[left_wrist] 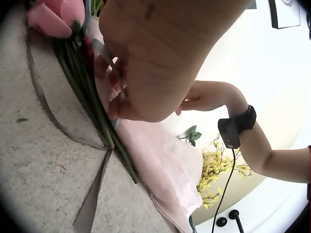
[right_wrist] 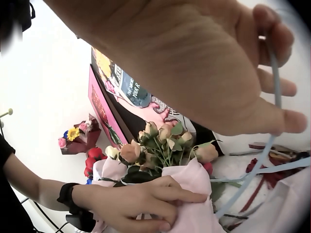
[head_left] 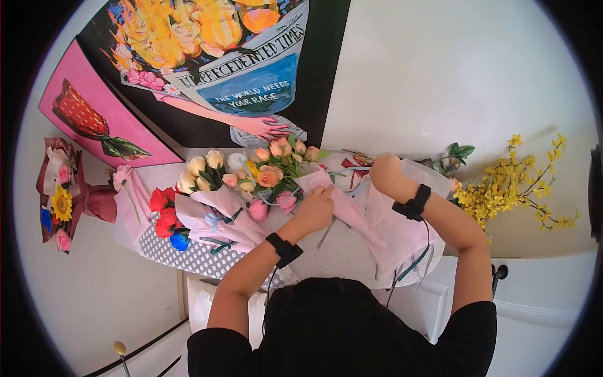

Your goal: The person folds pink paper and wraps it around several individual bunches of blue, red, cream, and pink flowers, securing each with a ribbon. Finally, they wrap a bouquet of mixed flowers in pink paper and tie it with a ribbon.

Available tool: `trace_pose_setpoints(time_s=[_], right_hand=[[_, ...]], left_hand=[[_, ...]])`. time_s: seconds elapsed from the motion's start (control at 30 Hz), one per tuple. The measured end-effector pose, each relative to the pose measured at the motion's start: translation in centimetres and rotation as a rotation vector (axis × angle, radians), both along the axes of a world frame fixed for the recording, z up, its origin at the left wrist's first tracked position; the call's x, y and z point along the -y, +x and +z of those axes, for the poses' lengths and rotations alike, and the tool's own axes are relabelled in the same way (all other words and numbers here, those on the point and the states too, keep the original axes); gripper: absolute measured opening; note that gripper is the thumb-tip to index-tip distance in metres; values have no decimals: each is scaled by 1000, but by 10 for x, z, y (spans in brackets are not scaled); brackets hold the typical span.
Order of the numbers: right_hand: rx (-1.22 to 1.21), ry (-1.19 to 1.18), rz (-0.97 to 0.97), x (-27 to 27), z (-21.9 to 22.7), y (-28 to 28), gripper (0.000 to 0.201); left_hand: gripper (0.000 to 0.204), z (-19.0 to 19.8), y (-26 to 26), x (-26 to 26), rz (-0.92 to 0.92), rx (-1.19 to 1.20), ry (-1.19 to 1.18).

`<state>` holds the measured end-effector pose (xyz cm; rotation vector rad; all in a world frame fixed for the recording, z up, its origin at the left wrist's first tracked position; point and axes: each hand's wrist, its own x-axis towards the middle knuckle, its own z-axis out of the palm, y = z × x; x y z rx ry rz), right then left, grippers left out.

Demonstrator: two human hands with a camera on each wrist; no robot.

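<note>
My left hand [head_left: 316,210] grips a bouquet wrapped in pale pink paper [head_left: 345,212], its fingers curled over the wrapping near the blooms. Peach roses [head_left: 270,176] spread from its upper end. A light blue ribbon [right_wrist: 266,150] runs up from the bouquet to my right hand [right_wrist: 194,63], which pinches it between thumb and fingers, raised above the paper. In the left wrist view, a grey-blue band [left_wrist: 103,48] of ribbon passes by the left fingers. Beside that hand, a pink rose [left_wrist: 57,18] with green stems [left_wrist: 90,97] lies on the table.
Another pink-wrapped bouquet [head_left: 210,217] with cream and red roses lies at left on the speckled table [head_left: 314,261]. Wrapping sheets [head_left: 405,235] cover the right side. Yellow blossom branches [head_left: 502,188] stand at far right. Two paintings [head_left: 103,119] lean behind, and a dark-red-wrapped bouquet [head_left: 94,201] is far left.
</note>
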<state>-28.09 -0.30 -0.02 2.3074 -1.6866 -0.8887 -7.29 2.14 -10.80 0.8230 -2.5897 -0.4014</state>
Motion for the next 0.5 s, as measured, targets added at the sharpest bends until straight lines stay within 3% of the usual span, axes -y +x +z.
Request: trace_pose_setpoints(time_s=[0.07,0.13,0.17,0.23,0.33,0.47,0.5], right_hand=[[-31,0,-3,2,-13,-9,23],[209,-334,-60,-2,-29,-14,38],[208,-332,-64,-3,-22,-12,38],[498,-198,-110,-3,2,-4,47],[665,-154,-69,0,3,-16,38],[506,111,-28,24,8,-50,29],[667,201,-15,27,13,-57,24]], left_hand=[[17,1,-1,1,1,0,8],[18,0,-1,-1,10,24,10],[18,0,-2,-1,7,23,13],[18,0,-2,0,7,20,-2],[18,-1,-2,1,5,22,0],[17,-4,-1,1,3,15,-32],[17,-3,-1,1,2,24,-31]])
